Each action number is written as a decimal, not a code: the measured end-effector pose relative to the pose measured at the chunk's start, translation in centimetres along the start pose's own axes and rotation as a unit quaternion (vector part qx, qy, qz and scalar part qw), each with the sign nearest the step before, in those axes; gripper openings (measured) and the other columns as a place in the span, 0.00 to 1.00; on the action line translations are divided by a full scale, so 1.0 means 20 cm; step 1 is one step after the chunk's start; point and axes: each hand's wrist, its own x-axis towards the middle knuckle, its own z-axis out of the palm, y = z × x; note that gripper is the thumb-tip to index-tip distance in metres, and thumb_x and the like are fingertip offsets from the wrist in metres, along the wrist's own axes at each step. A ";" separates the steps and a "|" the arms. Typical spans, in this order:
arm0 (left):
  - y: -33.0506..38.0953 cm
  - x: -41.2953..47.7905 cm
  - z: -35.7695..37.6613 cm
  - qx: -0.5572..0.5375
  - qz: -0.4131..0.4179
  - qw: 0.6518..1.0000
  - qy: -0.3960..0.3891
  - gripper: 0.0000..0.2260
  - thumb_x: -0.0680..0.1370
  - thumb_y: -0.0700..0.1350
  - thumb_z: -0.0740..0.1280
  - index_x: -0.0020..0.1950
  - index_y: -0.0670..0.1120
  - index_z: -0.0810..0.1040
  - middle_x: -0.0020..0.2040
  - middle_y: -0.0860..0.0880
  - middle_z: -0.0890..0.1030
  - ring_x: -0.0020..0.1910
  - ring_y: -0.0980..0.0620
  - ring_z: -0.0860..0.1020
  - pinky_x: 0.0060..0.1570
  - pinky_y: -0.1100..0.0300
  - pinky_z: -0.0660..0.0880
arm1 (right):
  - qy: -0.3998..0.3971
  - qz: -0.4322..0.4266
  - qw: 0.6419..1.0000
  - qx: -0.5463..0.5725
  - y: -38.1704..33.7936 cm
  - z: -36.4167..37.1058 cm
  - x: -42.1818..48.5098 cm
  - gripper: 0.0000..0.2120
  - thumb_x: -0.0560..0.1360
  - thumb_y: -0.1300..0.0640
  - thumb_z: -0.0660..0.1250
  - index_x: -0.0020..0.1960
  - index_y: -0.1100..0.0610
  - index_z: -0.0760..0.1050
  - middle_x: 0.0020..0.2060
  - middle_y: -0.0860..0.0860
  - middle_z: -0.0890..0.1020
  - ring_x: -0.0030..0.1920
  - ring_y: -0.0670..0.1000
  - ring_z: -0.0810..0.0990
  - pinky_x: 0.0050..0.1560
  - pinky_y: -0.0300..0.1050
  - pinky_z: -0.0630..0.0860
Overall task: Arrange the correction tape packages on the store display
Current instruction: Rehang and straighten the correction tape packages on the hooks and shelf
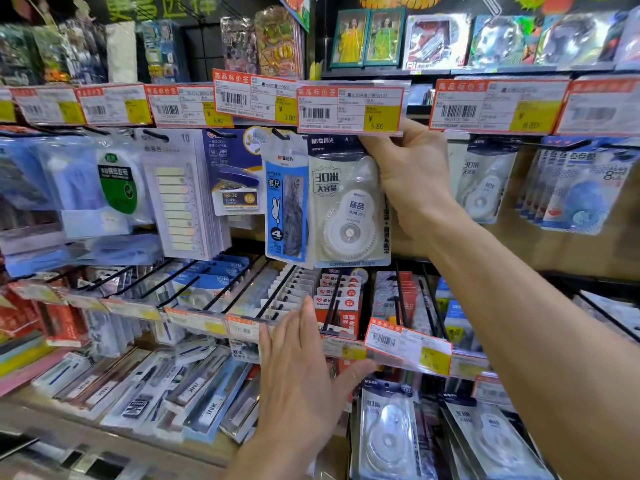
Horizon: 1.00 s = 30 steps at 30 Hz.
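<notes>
Store peg display (571, 251): right hand (412, 168) grips the hanging correction tape package (346, 209) at its upper corner; left hand (301, 368) open, fingers straight, before the lower price rail (408, 346).

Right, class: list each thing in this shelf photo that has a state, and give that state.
right hand: grips the correction tape package's top corner
correction tape package: upright, held under the 5.80 price tag
left hand: open, fingers straight
ruler set package: hanging upright
spare correction tapes: lying flat below
</notes>
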 end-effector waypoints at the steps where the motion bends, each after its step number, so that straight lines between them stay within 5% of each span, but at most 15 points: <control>1: 0.01 0.00 -0.01 -0.022 0.003 1.000 0.013 0.52 0.67 0.81 0.48 0.79 0.52 0.34 0.81 0.55 0.48 0.78 0.58 0.41 0.76 0.52 0.33 | -0.005 0.003 1.000 0.012 0.01 0.00 -0.01 0.08 0.77 0.49 0.75 0.48 0.54 0.87 0.45 0.55 0.89 0.52 0.63 0.86 0.53 0.64 0.82; 4: 0.05 0.00 -0.04 -0.090 0.024 0.994 0.057 0.54 0.63 0.84 0.49 0.78 0.55 0.36 0.80 0.56 0.50 0.74 0.67 0.34 0.74 0.56 0.31 | -0.011 0.022 0.999 0.024 0.05 -0.02 -0.06 0.06 0.78 0.53 0.73 0.43 0.51 0.86 0.43 0.50 0.89 0.49 0.55 0.88 0.56 0.60 0.83; 7: 0.05 -0.01 -0.04 -0.125 0.019 0.989 0.075 0.57 0.59 0.85 0.49 0.79 0.55 0.37 0.79 0.59 0.47 0.67 0.74 0.27 0.75 0.54 0.35 | -0.012 0.050 0.998 0.036 0.10 -0.05 -0.10 0.08 0.78 0.51 0.74 0.40 0.48 0.85 0.43 0.53 0.88 0.49 0.59 0.87 0.56 0.64 0.82; 10: 0.04 -0.01 -0.04 -0.145 0.006 0.987 0.070 0.50 0.66 0.82 0.50 0.79 0.55 0.41 0.80 0.54 0.53 0.78 0.60 0.44 0.78 0.42 0.49 | -0.023 0.057 0.998 0.032 0.14 -0.07 -0.15 0.08 0.79 0.53 0.73 0.41 0.50 0.85 0.41 0.51 0.88 0.45 0.52 0.87 0.54 0.55 0.84; 12: 0.05 0.00 -0.05 -0.145 0.004 0.986 0.080 0.47 0.71 0.77 0.53 0.80 0.51 0.44 0.79 0.51 0.57 0.76 0.61 0.47 0.77 0.43 0.53 | -0.030 0.058 0.998 0.021 0.14 -0.06 -0.18 0.07 0.80 0.54 0.72 0.43 0.51 0.84 0.40 0.50 0.88 0.42 0.48 0.86 0.49 0.47 0.83; 15: 0.08 0.01 -0.06 -0.135 0.019 0.986 0.095 0.47 0.72 0.73 0.56 0.81 0.49 0.43 0.78 0.52 0.58 0.71 0.68 0.41 0.78 0.47 0.47 | -0.040 0.068 0.996 0.028 0.14 -0.03 -0.23 0.07 0.80 0.54 0.72 0.43 0.52 0.84 0.41 0.52 0.88 0.43 0.49 0.85 0.52 0.51 0.83; 17: 0.08 0.03 -0.06 -0.143 0.033 0.982 0.117 0.43 0.74 0.69 0.60 0.80 0.47 0.51 0.71 0.51 0.68 0.70 0.58 0.56 0.74 0.41 0.62 | -0.041 0.072 0.996 0.038 0.14 0.00 -0.26 0.07 0.80 0.54 0.72 0.44 0.51 0.83 0.40 0.52 0.88 0.43 0.48 0.85 0.49 0.51 0.83; 20: 0.08 0.05 -0.05 -0.143 0.030 0.981 0.130 0.38 0.76 0.65 0.62 0.79 0.45 0.57 0.62 0.51 0.73 0.61 0.54 0.65 0.64 0.48 0.71 | -0.051 0.068 0.996 0.038 0.14 0.02 -0.33 0.09 0.84 0.51 0.65 0.48 0.53 0.81 0.40 0.48 0.87 0.42 0.44 0.84 0.45 0.42 0.80; 24: 0.07 0.07 -0.06 -0.124 0.047 0.981 0.139 0.39 0.76 0.65 0.60 0.80 0.44 0.55 0.61 0.52 0.74 0.57 0.55 0.66 0.59 0.54 0.71 | -0.098 0.094 0.991 0.019 0.15 -0.02 -0.42 0.20 0.80 0.40 0.68 0.63 0.53 0.75 0.58 0.51 0.85 0.59 0.47 0.84 0.63 0.55 0.80; 27: 0.09 0.09 -0.09 -0.130 0.053 0.982 0.129 0.42 0.74 0.68 0.57 0.81 0.48 0.49 0.69 0.52 0.72 0.65 0.53 0.64 0.69 0.53 0.67 | -0.117 0.084 0.989 0.031 0.15 -0.04 -0.41 0.18 0.77 0.53 0.75 0.64 0.52 0.74 0.55 0.49 0.86 0.56 0.50 0.86 0.60 0.58 0.82; 30: 0.07 0.07 -0.07 -0.119 0.022 0.990 0.067 0.48 0.70 0.75 0.55 0.79 0.53 0.35 0.76 0.53 0.61 0.74 0.53 0.57 0.77 0.50 0.57 | -0.082 0.071 0.993 0.041 0.11 -0.02 -0.32 0.26 0.76 0.51 0.76 0.69 0.57 0.71 0.56 0.50 0.86 0.56 0.51 0.86 0.61 0.59 0.82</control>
